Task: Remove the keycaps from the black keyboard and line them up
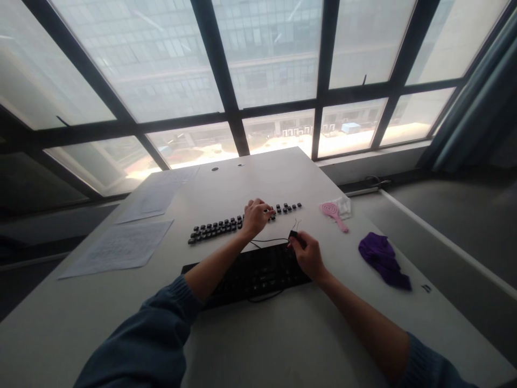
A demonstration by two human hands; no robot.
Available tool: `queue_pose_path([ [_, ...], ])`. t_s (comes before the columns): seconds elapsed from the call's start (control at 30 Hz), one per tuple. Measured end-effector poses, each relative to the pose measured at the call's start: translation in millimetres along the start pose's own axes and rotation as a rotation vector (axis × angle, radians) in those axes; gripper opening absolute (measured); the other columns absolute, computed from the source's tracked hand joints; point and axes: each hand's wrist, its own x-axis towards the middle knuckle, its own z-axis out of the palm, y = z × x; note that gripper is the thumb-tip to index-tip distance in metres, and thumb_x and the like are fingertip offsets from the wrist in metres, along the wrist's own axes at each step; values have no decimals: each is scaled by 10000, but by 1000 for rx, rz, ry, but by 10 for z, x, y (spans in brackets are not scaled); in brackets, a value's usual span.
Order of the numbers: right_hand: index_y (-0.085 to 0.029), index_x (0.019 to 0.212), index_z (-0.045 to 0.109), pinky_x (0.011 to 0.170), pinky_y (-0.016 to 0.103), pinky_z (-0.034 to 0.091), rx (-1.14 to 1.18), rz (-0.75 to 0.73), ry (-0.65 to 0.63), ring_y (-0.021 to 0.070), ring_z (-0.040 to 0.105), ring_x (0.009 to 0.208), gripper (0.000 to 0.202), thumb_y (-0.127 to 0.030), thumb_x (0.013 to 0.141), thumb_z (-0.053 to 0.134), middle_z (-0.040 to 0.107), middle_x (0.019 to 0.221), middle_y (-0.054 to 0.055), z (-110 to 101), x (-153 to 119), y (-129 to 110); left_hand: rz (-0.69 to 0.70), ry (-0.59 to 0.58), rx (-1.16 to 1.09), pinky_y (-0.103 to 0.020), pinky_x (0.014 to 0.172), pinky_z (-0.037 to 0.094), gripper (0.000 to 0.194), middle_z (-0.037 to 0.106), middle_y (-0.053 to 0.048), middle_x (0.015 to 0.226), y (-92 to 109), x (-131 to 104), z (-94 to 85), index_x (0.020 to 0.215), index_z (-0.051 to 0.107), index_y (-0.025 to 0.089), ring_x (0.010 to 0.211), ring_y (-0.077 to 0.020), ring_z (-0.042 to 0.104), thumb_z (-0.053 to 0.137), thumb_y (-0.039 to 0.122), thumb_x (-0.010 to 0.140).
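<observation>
1. Keycaps [221, 223] in rows either side of curled left fingers [262, 207]; impossible to tell if pinching one.
2. Wire keycap puller [293, 234] pinched in right fingers [297, 246].
3. Keyboard [258, 269] on desk [266, 180], just nearside of fingers.

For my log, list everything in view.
table: one, white, centre
keyboard: one, black, centre
keycaps: many, black, behind keyboard
cable: unclear, black, by keyboard
wire tool: one, black, held
papers: several, white, left
brush: one, pink, right
crumpled sheet: one, white, under brush
cloth: one, purple, right
small pieces: unclear, dark, right
window panes: several, pale, back
curtain: one, bluish, right
sleeves: two, blue, foreground
left hand: one, bare, at keycaps
right hand: one, bare, holding wire tool
</observation>
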Motion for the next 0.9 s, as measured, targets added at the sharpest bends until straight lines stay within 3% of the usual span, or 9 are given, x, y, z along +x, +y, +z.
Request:
queue_pose_path([
  [0.23,-185,715,600,569,255,440,91,38,9,162,564,599,249,-377,871,615,610,640,2,12,13,-23,147,-94,-157,-347,862,447,207,666,-66,940,306,-651,-347,917,731,202,917,-216,586,532,257,938],
  [0.43,-181,708,603,551,253,433,157,54,-40,160,560,584,222,-340,862,625,606,626,0,66,-24,-84,114,-141,-311,-339,856,465,191,668,-65,941,423,-1202,-274,983,701,200,912,-213,591,526,174,913],
  [0.63,-183,728,621,604,259,431,14,-48,-78,162,556,645,150,-247,863,603,594,685,3,-51,-50,-121,90,-115,-389,-354,897,467,258,672,-65,994,464,-1304,-139,981,686,202,965,-219,587,478,87,882],
  [0.9,-193,641,559,612,264,385,-149,-114,-138,162,508,661,221,-198,861,574,549,668,-2,-50,-77,-84,96,-113,-451,-357,904,467,252,652,-70,967,477,-1328,-32,992,679,196,978,-220,570,475,93,885],
])
